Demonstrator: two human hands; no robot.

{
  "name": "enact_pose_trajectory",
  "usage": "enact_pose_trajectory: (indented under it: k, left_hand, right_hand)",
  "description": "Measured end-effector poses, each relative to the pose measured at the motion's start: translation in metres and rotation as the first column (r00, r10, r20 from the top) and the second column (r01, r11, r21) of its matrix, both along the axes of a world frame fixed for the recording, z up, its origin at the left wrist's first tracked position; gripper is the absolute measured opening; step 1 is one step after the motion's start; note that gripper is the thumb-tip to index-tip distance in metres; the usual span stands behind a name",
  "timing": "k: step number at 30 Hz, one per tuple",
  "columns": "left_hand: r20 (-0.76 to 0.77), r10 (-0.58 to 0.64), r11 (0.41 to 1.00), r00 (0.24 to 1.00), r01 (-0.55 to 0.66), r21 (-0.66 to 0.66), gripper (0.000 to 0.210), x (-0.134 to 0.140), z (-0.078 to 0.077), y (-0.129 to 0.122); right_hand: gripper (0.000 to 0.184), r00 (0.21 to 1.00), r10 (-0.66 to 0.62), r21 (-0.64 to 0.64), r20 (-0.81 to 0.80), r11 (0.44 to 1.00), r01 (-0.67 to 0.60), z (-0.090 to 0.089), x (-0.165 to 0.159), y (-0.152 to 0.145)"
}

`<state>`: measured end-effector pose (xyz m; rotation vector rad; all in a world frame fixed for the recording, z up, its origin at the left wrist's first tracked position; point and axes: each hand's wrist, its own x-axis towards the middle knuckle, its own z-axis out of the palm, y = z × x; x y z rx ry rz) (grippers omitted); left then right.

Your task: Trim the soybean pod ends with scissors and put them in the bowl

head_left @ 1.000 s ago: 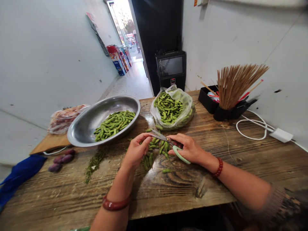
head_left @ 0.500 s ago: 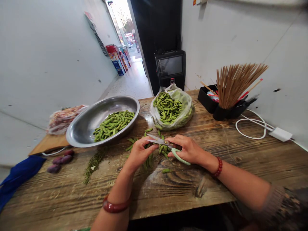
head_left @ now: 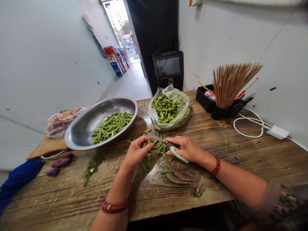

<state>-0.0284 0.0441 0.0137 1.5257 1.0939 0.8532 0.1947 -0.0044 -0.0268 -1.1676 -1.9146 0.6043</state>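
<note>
My right hand [head_left: 186, 149] grips scissors [head_left: 174, 150] with pale green handles, their blades pointing left toward my left hand. The fingers of my left hand [head_left: 137, 152] are pinched near the blade tips, around an edamame pod mostly hidden by the fingers. Loose edamame pods [head_left: 162, 149] lie on the wooden table beneath and between both hands. One single pod [head_left: 165, 171] rests nearer to me. Behind the hands, a clear plastic bag [head_left: 185, 112] stands full of pods. To the left, a tilted steel basin [head_left: 79, 128] holds a heap of green pods [head_left: 112, 126].
Small green trimmings [head_left: 92, 166] lie left of my left arm. Farther left are purple-red oval pieces [head_left: 59, 163], a blue cloth [head_left: 20, 176] and a bagged pinkish item [head_left: 62, 120] on a board. At right stand wooden skewers [head_left: 232, 85] in a black holder, beside a white cable [head_left: 250, 136].
The scissor blades, spread apart before, now look nearly closed together. My left hand has shifted slightly left. The whole view has drifted a little.
</note>
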Motion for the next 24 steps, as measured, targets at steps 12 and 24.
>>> enact_pose_trajectory:
  k: [12,24]
  left_hand:
    - [0.443,0.024,0.961,0.896,0.1,-0.256,0.024,-0.0004,0.001,-0.0005]
    - [0.475,-0.073,0.941,0.877,0.219,-0.26,0.018,0.0035,-0.0049,-0.002]
  right_hand:
    - [0.059,0.997,0.001,0.061,0.077,0.998,-0.005,0.0017,-0.0004,-0.003]
    - [0.057,0.995,0.008,0.109,0.099,0.994,-0.019,-0.0003,0.0013,-0.0036]
